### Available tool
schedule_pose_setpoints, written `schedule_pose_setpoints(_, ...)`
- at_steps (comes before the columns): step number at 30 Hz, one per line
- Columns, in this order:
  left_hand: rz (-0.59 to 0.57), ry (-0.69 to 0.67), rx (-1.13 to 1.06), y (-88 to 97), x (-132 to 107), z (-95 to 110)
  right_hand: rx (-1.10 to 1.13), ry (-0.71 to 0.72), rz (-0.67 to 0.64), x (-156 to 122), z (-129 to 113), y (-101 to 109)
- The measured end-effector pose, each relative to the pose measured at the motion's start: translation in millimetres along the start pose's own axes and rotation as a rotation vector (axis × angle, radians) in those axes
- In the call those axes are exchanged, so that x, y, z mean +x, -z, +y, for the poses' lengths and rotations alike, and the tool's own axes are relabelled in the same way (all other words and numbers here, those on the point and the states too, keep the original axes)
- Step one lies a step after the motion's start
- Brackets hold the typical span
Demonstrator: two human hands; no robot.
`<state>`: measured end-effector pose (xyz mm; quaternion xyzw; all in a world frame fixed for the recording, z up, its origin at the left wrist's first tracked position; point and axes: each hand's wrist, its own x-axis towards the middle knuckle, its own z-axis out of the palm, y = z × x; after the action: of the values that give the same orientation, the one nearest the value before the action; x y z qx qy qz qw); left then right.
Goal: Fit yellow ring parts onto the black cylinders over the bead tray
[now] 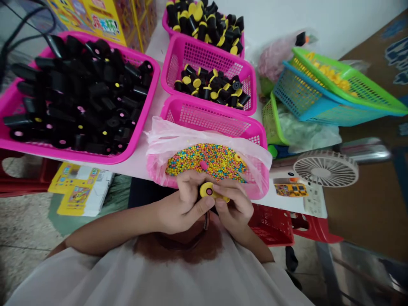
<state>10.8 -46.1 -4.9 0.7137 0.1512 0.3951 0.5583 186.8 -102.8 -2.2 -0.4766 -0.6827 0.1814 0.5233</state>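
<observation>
Half of the small yellow piece (208, 191) is buried under my fingertips. I can only make out its round face with a pink dot in the middle and a yellow stub poking out toward my right. What lies underneath it I cannot tell. My palms are turned away from view, and my elbows drop out of sight behind my own white shirt. Beyond the bead basket (210, 117), the farthest pink basket (165, 23) is cut off by the top edge. The heap to the right of the bead basket blurs together, apart from a small white fan (325, 170). My left hand (180, 204) and right hand (234, 206) meet just in front of the bead basket's near rim, knuckles up and fingers curled in tight. My left thumb props the piece from below while the other left fingers fold over its top. My right fingers close round the stub from the other side, so both hands have it pinched between them. Just behind it lie the coloured beads (207, 159) filling the bag-lined basket. To the left of the bead basket sits a big pink basket (140, 123) heaped with black tubes (79, 97), well apart from my hands.
</observation>
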Motion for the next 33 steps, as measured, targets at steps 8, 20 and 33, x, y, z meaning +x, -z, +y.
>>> schedule_pose_setpoints(8, 0.093, 0.602, -0.994, -12.7, 9.6, 6.4, -0.018, -0.03, -0.178, 1.4, 4.4, 8.3)
schedule_pose_setpoints(20, 0.167, 0.5, -0.92, -20.9, 17.9, 11.0, 0.149, -0.009, -0.1, 9.5, 7.2, 3.4)
schedule_pose_setpoints(33, -0.329, -0.041, 0.173, 6.4, 41.4, 19.7, 0.468, -0.54, -0.248, -5.6, 13.9, 16.8)
